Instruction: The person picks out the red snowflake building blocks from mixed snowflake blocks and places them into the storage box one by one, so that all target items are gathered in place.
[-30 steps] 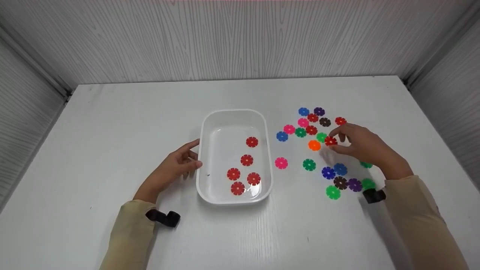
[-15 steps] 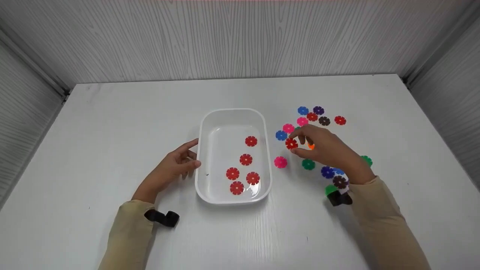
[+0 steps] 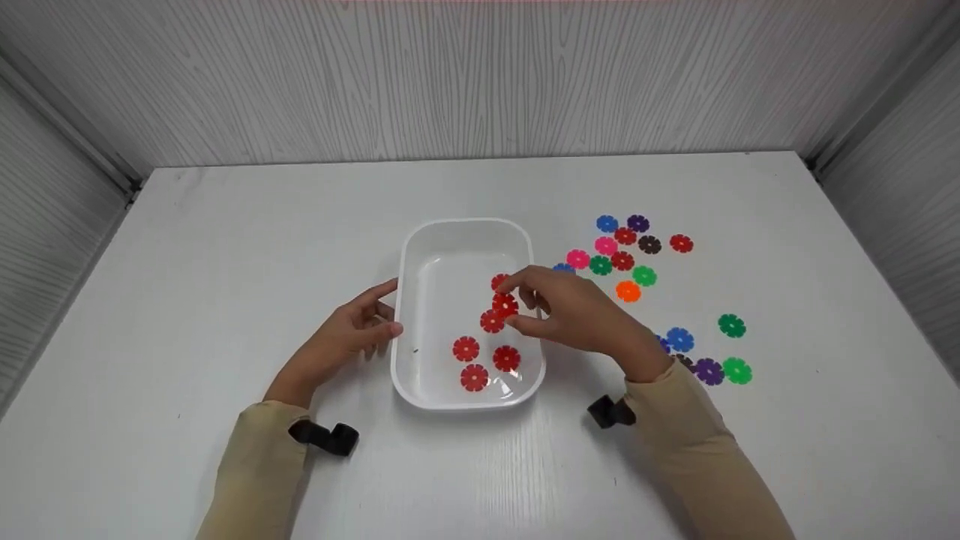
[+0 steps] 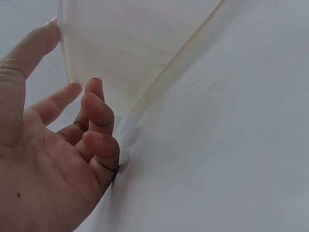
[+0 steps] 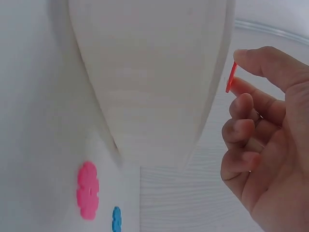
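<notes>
A white rectangular tray (image 3: 469, 220) stands mid-table with several red notched interlocking discs lying in it, one of them a disc (image 3: 474, 377) near the front. My right hand (image 3: 577, 311) reaches over the tray's right rim. Between thumb and index finger it pinches another red interlocking disc (image 3: 505, 304), which overlaps the lying ones in the head view. Seen from the right wrist, this disc (image 5: 231, 77) is edge-on, above the rim. At the tray's left side, my left hand (image 3: 345, 341) rests thumb and index fingertips against the rim, its other fingers loosely bent.
To the tray's right, loose discs of several colours are scattered, among them an orange disc (image 3: 628, 292), a purple disc (image 3: 709, 371) and a red disc (image 3: 681, 243). My right forearm hides part of them. A grey wood-grain panel (image 3: 480, 82) rises behind the table.
My right hand has moved left from among the loose discs to over the tray, carrying the red interlocking disc. The left hand and the tray stay where they were.
</notes>
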The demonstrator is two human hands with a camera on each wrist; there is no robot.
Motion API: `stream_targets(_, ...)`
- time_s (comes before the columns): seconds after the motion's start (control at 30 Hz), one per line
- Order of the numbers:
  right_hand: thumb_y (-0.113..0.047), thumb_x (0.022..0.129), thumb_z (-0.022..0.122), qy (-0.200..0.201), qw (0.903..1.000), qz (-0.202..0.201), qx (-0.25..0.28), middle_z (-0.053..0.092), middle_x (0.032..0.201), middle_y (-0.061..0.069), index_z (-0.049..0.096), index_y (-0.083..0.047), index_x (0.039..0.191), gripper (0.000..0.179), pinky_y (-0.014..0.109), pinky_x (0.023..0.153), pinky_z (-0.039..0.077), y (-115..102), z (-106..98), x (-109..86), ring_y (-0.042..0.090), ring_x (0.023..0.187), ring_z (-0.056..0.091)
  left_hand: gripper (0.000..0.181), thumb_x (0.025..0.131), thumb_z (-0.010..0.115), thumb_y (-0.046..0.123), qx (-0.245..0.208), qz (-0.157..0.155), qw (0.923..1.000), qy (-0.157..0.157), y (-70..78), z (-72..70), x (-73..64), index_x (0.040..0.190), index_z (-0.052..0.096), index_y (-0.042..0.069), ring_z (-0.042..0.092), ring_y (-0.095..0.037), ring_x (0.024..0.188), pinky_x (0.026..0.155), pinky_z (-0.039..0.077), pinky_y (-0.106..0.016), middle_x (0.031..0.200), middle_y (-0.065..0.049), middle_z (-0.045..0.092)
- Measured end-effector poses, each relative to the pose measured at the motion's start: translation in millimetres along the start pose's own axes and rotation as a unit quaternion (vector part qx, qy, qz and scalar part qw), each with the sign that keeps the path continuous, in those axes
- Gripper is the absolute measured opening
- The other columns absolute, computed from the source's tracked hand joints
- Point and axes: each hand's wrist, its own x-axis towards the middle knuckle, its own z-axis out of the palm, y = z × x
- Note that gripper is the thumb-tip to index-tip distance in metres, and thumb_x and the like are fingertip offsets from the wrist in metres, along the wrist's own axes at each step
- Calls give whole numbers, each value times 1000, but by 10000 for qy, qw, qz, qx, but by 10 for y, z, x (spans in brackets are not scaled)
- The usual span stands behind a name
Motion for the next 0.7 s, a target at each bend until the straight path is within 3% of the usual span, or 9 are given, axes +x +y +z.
stream_targets(0.33, -25, 83, 75, -569, 9980, -36, -264, 63, 93, 4, 60, -18, 124, 45, 25, 65, 50, -358, 311, 145, 17, 80, 57, 67, 92, 64, 22, 9, -37, 10000, 6, -11, 8, 17, 151, 32, 17, 50, -12, 71, 59, 41, -21, 106, -6, 53)
stream_targets(0.57, -30, 85, 73, -777, 9954, -199, -518, 62, 93, -2, 55, -22, 133, 53, 23, 65, 49, -414, 451, 189, 11, 75, 54, 67, 92, 63, 20, -3, 25, 10000, 3, -20, -4, 16, 151, 32, 16, 50, -11, 69, 58, 42, -22, 103, -5, 53)
stream_targets(0.7, -33, 85, 73, -642, 9965, -315, -423, 62, 94, 2, 49, -25, 140, 60, 22, 63, 48, -377, 440, 180, 12, 74, 54, 66, 92, 64, 21, -15, 15, 10000, -7, -28, 3, 24, 151, 33, 16, 50, -11, 69, 58, 42, -21, 104, -5, 53)
